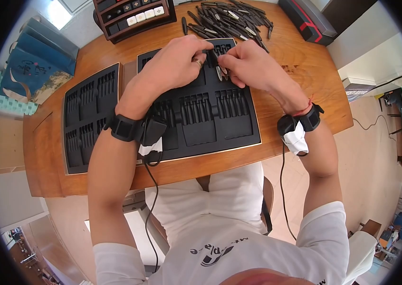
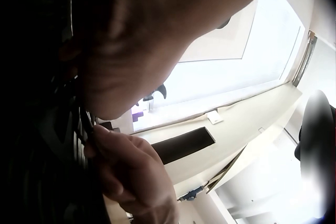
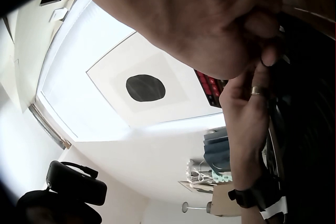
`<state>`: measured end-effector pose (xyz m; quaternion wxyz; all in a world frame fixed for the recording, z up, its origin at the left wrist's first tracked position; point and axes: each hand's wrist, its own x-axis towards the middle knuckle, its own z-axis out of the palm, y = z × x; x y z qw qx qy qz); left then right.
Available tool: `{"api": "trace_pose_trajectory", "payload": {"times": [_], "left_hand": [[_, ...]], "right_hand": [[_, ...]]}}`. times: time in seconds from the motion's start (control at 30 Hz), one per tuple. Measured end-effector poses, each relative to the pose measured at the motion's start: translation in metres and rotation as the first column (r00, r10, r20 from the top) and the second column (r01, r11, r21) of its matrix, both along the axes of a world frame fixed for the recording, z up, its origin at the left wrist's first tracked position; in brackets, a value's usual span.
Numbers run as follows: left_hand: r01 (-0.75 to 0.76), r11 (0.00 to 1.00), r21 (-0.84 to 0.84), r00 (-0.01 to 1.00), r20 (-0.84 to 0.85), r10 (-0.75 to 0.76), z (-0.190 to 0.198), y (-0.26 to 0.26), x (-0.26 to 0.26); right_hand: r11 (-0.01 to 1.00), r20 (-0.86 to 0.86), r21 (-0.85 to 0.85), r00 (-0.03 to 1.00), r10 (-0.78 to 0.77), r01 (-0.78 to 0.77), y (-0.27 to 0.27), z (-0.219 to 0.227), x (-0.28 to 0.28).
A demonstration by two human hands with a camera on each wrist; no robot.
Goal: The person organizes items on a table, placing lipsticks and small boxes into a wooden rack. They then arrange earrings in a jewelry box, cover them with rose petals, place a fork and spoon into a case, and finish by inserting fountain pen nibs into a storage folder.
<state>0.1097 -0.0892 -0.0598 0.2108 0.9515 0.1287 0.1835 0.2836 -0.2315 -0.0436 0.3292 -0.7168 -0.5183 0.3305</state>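
The large black slotted tray (image 1: 201, 135) lies on the table below both hands. Near its upper right compartment, my right hand (image 1: 253, 66) pinches a slim dark piece with a shiny end (image 1: 219, 73). My left hand (image 1: 175, 61), with a ring on one finger, is just left of it, its index fingertip close to the upper part of the same slots. What that hand's fingers hold is hidden. In the left wrist view the right hand (image 2: 139, 174) shows thumb and finger together at a dark slim piece. Slots in the tray's lower row have narrow moulded channels.
A pile of slim dark pieces (image 1: 227, 20) lies at the back of the table. A second black slotted tray (image 1: 84, 126) is at the left. A brown rack (image 1: 134, 19), a black-and-red case (image 1: 305, 21) and a blue bag (image 1: 37, 66) stand around the edges. Wrist-camera cables hang from both arms.
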Motion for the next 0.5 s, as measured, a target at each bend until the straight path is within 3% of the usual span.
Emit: {"api": "trace_pose_trajectory", "payload": {"times": [0.23,0.33,0.4,0.5], "left_hand": [[-0.016,0.999,0.039,1.0,0.023,0.015,0.001,0.0,0.001],[-0.001,0.999,0.04,1.0,-0.02,0.002,0.003,-0.001,0.001],[0.029,0.995,0.099,0.991,-0.135,-0.015,0.003,0.001,0.002],[0.021,0.995,0.101,0.991,-0.133,-0.008,0.002,-0.001,0.002]], "right_hand": [[0.999,0.078,0.051,0.997,0.012,-0.016,-0.001,-0.001,-0.005],[0.996,0.181,0.086,0.983,0.001,-0.017,-0.001,-0.005,-0.009],[0.982,0.262,0.184,0.965,-0.019,-0.03,-0.001,-0.012,-0.011],[0.991,0.281,0.112,0.959,0.039,-0.074,-0.001,-0.01,-0.008]]}}
